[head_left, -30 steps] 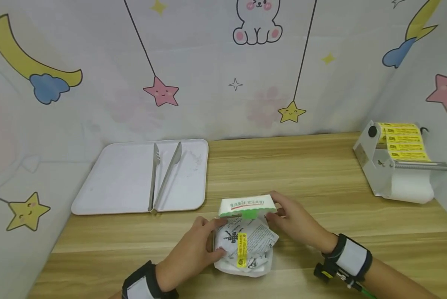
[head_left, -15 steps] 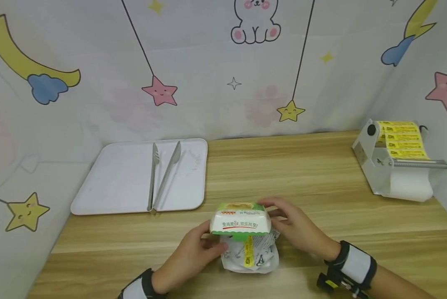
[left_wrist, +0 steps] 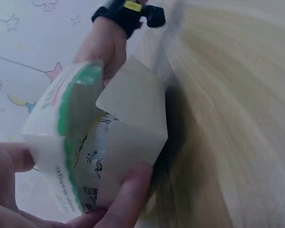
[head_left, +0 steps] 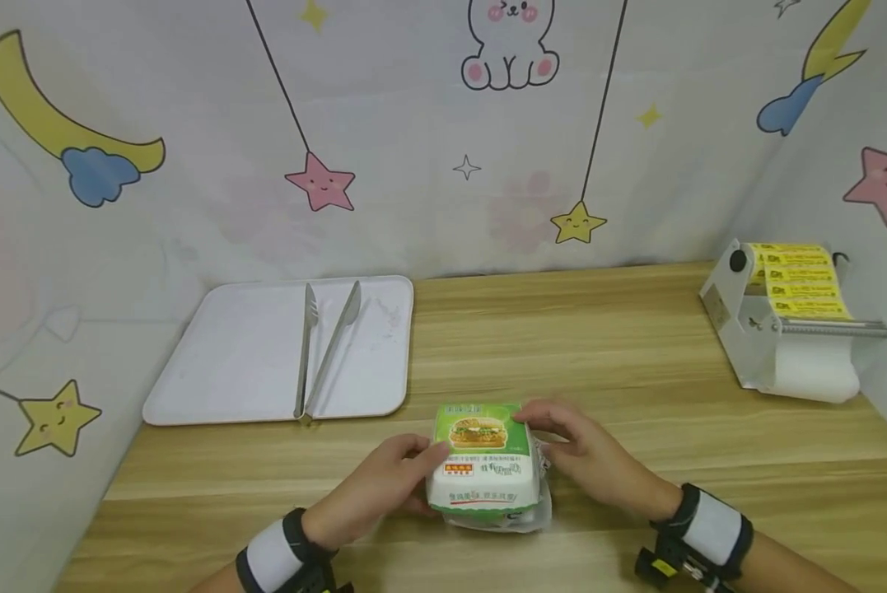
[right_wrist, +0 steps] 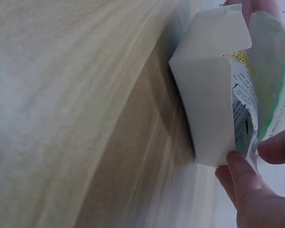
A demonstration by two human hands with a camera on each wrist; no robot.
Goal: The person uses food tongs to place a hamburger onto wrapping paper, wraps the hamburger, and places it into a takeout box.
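A green and white cardboard burger box (head_left: 480, 469) sits on the table in front of me, a burger picture on its lid. The lid leans down over the base, with a gap between them in both wrist views. Inside lies a printed paper wrapper (right_wrist: 244, 97) with a yellow label. My left hand (head_left: 384, 482) holds the box's left side, one digit on the base wall (left_wrist: 133, 142) and others at the lid (left_wrist: 47, 128). My right hand (head_left: 595, 457) grips the right side; in the right wrist view its fingers press the base and its thumb lies by the wrapper and lid edge.
A white tray (head_left: 228, 354) with metal tongs (head_left: 332, 350) on it stands at the back left of the wooden table (head_left: 562, 329). At the far right is a label dispenser (head_left: 791, 321) with a yellow label roll. A cartoon-printed curtain (head_left: 413, 123) hangs behind.
The lid has swung down toward me over the wrapped item, and its top picture now faces up. Both hands have stayed at the box's sides, the left moving its grip to the lid.
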